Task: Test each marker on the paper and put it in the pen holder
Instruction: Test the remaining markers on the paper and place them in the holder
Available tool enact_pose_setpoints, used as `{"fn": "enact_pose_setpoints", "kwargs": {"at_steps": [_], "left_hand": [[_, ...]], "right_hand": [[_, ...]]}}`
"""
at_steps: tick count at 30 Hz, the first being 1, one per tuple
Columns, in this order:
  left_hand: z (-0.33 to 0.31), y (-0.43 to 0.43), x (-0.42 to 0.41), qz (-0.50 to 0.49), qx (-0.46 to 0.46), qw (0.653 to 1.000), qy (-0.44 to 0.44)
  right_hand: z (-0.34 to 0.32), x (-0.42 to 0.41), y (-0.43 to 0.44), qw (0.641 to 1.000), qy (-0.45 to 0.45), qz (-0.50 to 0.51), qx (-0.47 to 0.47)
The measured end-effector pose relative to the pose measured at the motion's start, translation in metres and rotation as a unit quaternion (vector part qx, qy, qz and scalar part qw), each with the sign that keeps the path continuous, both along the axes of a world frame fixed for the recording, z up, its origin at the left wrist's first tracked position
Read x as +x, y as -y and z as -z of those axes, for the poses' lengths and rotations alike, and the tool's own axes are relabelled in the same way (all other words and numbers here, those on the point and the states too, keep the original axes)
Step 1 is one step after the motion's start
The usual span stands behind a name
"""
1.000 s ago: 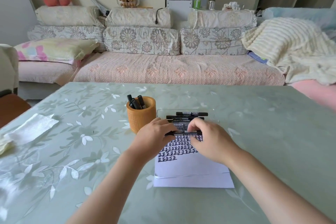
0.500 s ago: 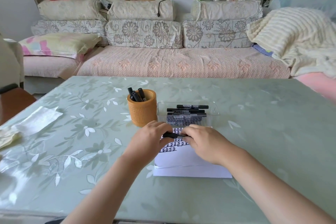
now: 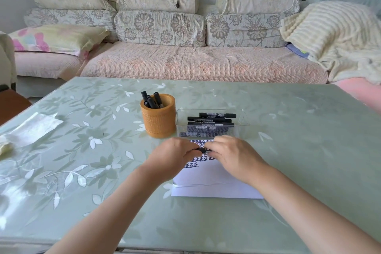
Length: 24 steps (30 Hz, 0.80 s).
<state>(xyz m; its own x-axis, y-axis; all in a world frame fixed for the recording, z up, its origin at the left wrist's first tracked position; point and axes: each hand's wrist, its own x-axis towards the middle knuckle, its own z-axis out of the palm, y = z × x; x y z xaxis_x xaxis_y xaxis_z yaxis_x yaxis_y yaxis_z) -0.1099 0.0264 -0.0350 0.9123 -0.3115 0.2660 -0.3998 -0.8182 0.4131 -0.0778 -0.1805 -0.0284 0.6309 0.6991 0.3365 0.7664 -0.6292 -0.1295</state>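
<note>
A black marker (image 3: 203,150) lies crosswise between my two hands above the white paper (image 3: 214,183), which carries rows of black test marks. My left hand (image 3: 175,155) grips one end of the marker and my right hand (image 3: 233,155) grips the other; most of the marker is hidden by my fingers. Just beyond the paper stands an orange pen holder (image 3: 158,117) with several black markers upright in it. To its right, a clear plastic tray (image 3: 243,118) holds several more black markers lying flat.
A folded white cloth (image 3: 33,128) lies at the table's left edge. The green floral table (image 3: 299,140) stretches wide to the right. A sofa (image 3: 185,64) with cushions and a blanket stands behind the table.
Both hands have drawn the marker back from the tray toward me, over the written marks, and moved closer together on it. The camera has tilted down slightly.
</note>
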Motion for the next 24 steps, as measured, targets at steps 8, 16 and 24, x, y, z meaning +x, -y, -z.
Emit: {"fn": "enact_pose_setpoints", "kwargs": {"at_steps": [8,16,24], "left_hand": [[-0.001,-0.013,0.003,0.069,0.029,0.992,0.103],[-0.003,-0.016,-0.004,0.034,-0.050,0.997,-0.052],[-0.007,-0.025,-0.009,0.029,-0.078,0.993,-0.089]], "right_hand": [[-0.003,-0.003,-0.007,0.993,-0.113,0.021,0.033],[0.001,-0.001,-0.009,1.000,-0.007,-0.014,0.024],[-0.005,-0.006,-0.016,1.000,0.013,-0.024,0.009]]}}
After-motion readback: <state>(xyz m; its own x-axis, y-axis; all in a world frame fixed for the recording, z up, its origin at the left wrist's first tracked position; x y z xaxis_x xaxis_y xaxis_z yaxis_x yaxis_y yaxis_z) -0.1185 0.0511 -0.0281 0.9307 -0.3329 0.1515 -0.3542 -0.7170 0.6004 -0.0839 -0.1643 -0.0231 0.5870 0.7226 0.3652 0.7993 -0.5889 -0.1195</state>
